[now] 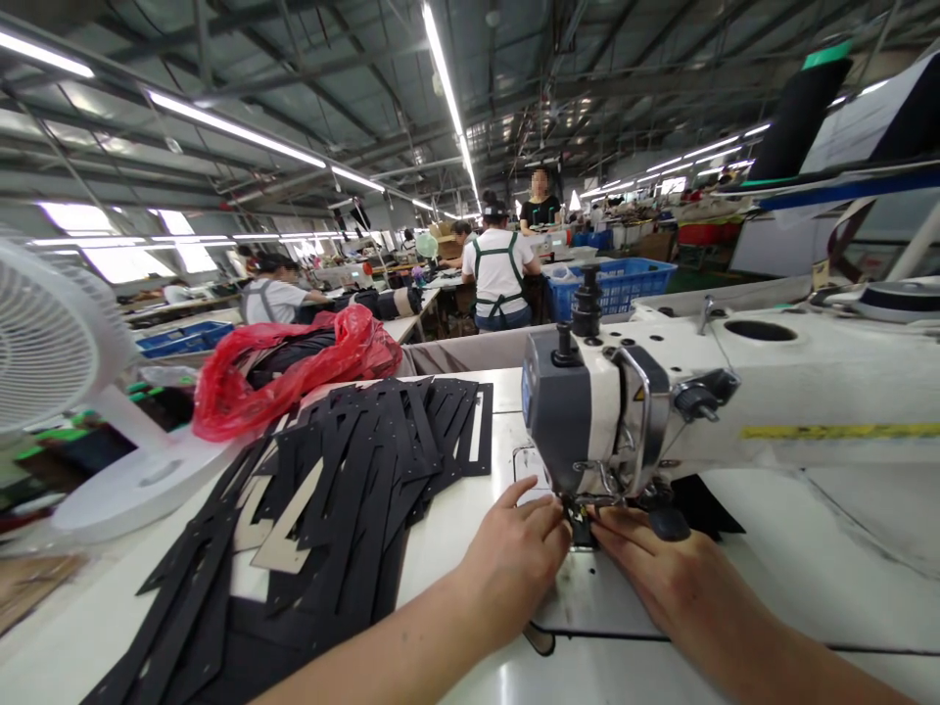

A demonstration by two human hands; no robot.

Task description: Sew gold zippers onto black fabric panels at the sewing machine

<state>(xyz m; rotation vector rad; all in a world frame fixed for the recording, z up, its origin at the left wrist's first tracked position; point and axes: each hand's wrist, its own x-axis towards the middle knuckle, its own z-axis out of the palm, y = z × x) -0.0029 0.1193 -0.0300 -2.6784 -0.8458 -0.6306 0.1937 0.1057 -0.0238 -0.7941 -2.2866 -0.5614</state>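
Workshop lights (235, 130) hung above a white table (435, 553). A black piece (583, 535) lay between left hand (512, 550) and right hand (672, 568), their grip unclear.

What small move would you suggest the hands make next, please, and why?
Perhaps ease slightly outward: the bare left hand and bare right hand lie either side of the needle area, close beneath the white and grey sewing machine's head.

The sewing machine (587, 411)'s body runs past the right edge. Beneath its needle area, fingertips of both hands are partly hidden and the black piece (582, 534) shows only in part. Left of it, the white fan (55, 333) is cut off.
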